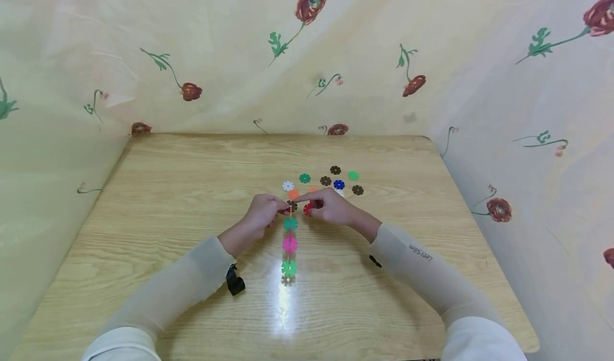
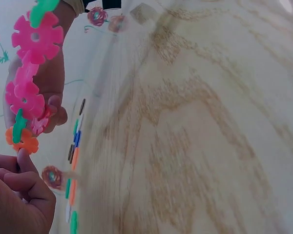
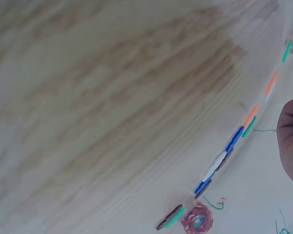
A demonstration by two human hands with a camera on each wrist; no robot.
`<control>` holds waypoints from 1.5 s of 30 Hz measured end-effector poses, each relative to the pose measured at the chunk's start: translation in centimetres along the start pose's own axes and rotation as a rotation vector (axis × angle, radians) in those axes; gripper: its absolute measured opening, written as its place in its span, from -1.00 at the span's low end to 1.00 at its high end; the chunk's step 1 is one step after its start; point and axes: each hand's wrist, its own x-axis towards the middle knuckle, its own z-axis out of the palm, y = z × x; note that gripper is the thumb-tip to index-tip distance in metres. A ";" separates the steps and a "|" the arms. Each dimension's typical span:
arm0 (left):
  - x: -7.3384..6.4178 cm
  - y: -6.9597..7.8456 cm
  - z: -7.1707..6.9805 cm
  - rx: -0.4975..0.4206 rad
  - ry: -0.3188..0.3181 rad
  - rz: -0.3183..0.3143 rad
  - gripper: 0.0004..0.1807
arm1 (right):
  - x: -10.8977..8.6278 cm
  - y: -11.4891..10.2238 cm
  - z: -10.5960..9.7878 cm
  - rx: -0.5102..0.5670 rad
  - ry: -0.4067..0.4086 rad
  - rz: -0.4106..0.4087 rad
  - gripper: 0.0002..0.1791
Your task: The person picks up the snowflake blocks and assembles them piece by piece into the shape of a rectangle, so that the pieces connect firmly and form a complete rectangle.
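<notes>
A chain of interlocking notched plastic discs (image 1: 290, 244), in pink, green, teal and dark colours, runs from between the hands toward the person. My left hand (image 1: 261, 214) pinches its far end; the left wrist view shows the thumb at an orange disc (image 2: 22, 140). Beside the chain, my right hand (image 1: 333, 207) holds a red notched disc (image 1: 307, 209) at its thumb, with the index finger reaching across to the chain's end. In the right wrist view only part of the right hand (image 3: 291, 141) shows at the edge, and its fingertips are out of frame.
Beyond the hands, several loose discs lie flat on the wooden table (image 1: 192, 174), among them a white disc (image 1: 288, 186), a blue disc (image 1: 339, 184) and a green disc (image 1: 353, 175). Flower-patterned cloth (image 1: 230, 57) hangs behind and beside the table.
</notes>
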 end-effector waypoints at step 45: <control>0.0 0.0 0.0 0.002 -0.030 0.016 -0.81 | -0.1 0.0 -0.1 0.002 -0.021 0.013 -0.48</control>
